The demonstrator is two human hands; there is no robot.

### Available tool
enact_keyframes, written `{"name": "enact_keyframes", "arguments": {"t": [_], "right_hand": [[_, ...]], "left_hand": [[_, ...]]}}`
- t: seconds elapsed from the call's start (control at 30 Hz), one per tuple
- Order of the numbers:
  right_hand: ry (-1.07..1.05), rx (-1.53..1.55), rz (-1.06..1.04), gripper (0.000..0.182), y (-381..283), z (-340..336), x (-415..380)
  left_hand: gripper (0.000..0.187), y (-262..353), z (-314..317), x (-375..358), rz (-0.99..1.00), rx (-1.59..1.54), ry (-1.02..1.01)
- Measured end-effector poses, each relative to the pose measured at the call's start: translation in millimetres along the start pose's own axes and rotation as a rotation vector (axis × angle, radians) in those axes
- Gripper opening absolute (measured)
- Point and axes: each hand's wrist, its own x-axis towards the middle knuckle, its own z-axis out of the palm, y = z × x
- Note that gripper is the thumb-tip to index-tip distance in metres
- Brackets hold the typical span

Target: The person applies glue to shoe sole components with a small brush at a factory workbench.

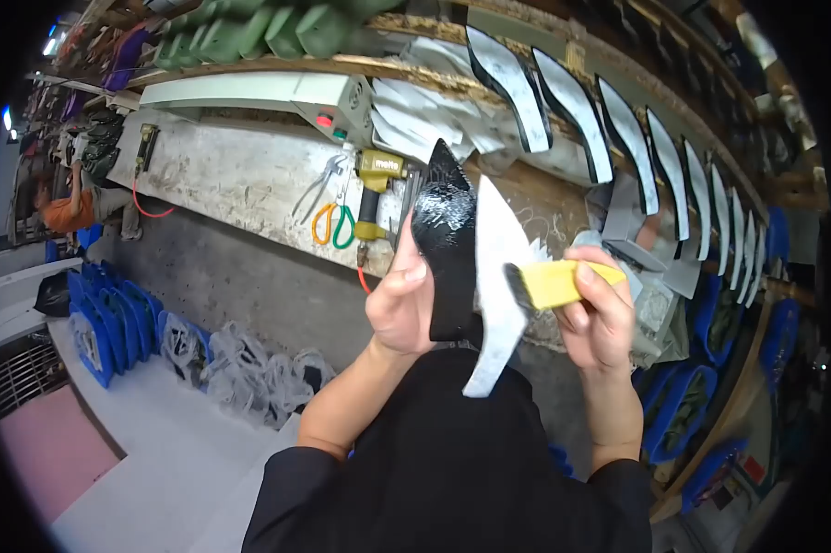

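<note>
My left hand (pixel 402 304) is wrapped around a black pointed shoe (pixel 452 276), its toe up and a wet-looking shine over the forepart. Right alongside it, a thin white sole (pixel 506 240) overlaps the shoe's edge, its pointed end up and its narrow end down in front of my apron. How the sole is held is hidden. My right hand (pixel 601 318) pinches the yellow handle of a brush (pixel 563 283). The dark bristles are at the sole's right edge, near its middle.
On the bench (pixel 240 189) lie pliers (pixel 318 189), orange-and-green scissors (pixel 334 226) and a pneumatic stapler (pixel 374 194) with a red hose. Several white soles (pixel 577 111) line the rack ahead. Blue-lined bundles (pixel 111 318) stand at left. A person (pixel 70 210) is far left.
</note>
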Motion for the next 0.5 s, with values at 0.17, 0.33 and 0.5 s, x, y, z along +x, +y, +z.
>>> {"name": "enact_keyframes", "arguments": {"t": [0.17, 0.33, 0.5], "right_hand": [[0.069, -0.325, -0.156, 0.022, 1.5, 55.7, 30.8], [0.091, -0.540, -0.292, 0.020, 11.7, 78.6, 39.4], [0.128, -0.727, -0.366, 0.017, 16.4, 99.0, 35.5]], "left_hand": [[0.094, 28.2, 28.0, 11.5, -0.002, -0.018, -0.109], [0.099, 53.7, 33.4, 10.3, -0.013, 0.195, -0.112], [0.104, 66.3, 20.8, 7.0, -0.068, 0.335, -0.084]]}}
